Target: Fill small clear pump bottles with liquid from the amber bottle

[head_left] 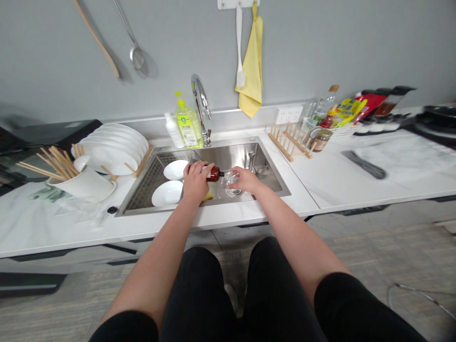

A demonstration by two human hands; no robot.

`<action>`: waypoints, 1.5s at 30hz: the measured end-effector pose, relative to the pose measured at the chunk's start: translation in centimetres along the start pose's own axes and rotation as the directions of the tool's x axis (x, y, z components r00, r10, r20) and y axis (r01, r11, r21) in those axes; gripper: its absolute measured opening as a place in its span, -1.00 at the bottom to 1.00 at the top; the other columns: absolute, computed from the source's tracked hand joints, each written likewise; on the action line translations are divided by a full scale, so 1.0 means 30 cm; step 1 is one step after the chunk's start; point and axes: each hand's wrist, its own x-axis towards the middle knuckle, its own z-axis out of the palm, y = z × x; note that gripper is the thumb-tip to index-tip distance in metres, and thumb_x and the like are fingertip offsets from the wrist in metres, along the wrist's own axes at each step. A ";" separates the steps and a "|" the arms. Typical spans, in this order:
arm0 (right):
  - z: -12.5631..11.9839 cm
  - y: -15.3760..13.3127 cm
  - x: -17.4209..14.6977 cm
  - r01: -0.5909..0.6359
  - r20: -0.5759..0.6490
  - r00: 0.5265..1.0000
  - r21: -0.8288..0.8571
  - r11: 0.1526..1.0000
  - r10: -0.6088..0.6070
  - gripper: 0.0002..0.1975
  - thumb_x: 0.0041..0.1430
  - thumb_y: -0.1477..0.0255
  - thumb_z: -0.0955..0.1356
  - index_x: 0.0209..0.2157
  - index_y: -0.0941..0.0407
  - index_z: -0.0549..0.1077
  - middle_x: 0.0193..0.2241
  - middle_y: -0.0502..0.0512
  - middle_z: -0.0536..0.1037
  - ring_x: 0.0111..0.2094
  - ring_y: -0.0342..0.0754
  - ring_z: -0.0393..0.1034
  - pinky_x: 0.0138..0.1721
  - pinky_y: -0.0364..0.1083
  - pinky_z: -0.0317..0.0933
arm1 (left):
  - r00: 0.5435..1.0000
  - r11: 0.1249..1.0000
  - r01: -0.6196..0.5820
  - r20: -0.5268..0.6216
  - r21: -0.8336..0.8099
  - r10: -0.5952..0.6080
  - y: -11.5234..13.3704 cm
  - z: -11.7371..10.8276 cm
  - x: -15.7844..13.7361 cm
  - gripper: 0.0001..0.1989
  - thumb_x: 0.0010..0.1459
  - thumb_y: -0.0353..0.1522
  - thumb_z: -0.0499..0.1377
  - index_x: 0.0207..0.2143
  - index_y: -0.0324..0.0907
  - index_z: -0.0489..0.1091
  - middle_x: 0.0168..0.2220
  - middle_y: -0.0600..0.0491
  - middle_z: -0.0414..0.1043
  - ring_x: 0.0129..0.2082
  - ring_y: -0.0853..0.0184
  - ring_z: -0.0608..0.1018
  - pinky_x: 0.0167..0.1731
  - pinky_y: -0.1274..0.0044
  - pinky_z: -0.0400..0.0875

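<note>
Over the sink (281, 183), my left hand (195, 180) is closed around a dark reddish-brown bottle (213, 174), tipped on its side with its black neck pointing right. My right hand (244, 179) grips a small clear glass cup (231, 178), whose mouth is at the bottle's neck. Whether liquid is flowing between them I cannot tell. Two white bowls (167, 193) rest in the sink's left part, beside and beneath my left hand. A bit of something yellow (208, 195) shows below that hand.
Behind the sink stand a faucet (200, 99), a green soap pump bottle (188, 123) and a white bottle (174, 130). White plates (117, 142) and a chopstick holder (85, 183) are on the left. A wooden rack (290, 142), a jar (322, 139) and condiments stand on the right. A black round cap (112, 209) lies near the sink's edge.
</note>
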 end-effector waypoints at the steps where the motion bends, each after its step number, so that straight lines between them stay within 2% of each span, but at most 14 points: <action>1: 0.002 0.001 0.001 -0.001 0.000 1.000 -0.001 1.000 0.001 -0.26 -0.13 0.28 0.80 0.11 0.02 0.66 -0.01 0.12 0.78 0.01 0.18 0.72 0.16 0.13 0.52 | 1.000 1.000 0.001 -0.001 0.000 -0.001 0.000 0.000 0.000 -0.35 0.38 -0.52 0.12 0.45 0.01 0.51 0.42 -0.15 0.54 0.50 -0.05 0.44 0.59 0.01 0.03; 28: -0.006 -0.012 -0.003 0.008 -0.001 1.000 -0.003 1.000 -0.008 -0.30 -0.13 0.30 0.79 0.07 0.00 0.65 0.00 0.10 0.78 0.02 0.17 0.72 0.16 0.11 0.52 | 1.000 1.000 0.004 0.014 -0.010 -0.004 0.007 -0.010 0.002 -0.27 0.30 -0.55 0.16 0.46 0.04 0.51 0.44 -0.14 0.52 0.53 -0.06 0.41 0.61 0.00 -0.01; 45: -0.009 -0.017 -0.005 0.011 0.004 1.000 0.007 1.000 -0.011 -0.30 -0.13 0.31 0.79 0.07 0.02 0.65 0.00 0.11 0.79 0.02 0.17 0.72 0.15 0.10 0.51 | 1.000 1.000 -0.008 0.014 -0.003 0.008 0.005 -0.009 0.002 -0.30 0.34 -0.54 0.12 0.46 0.02 0.50 0.45 -0.14 0.52 0.54 -0.05 0.39 0.61 -0.02 0.01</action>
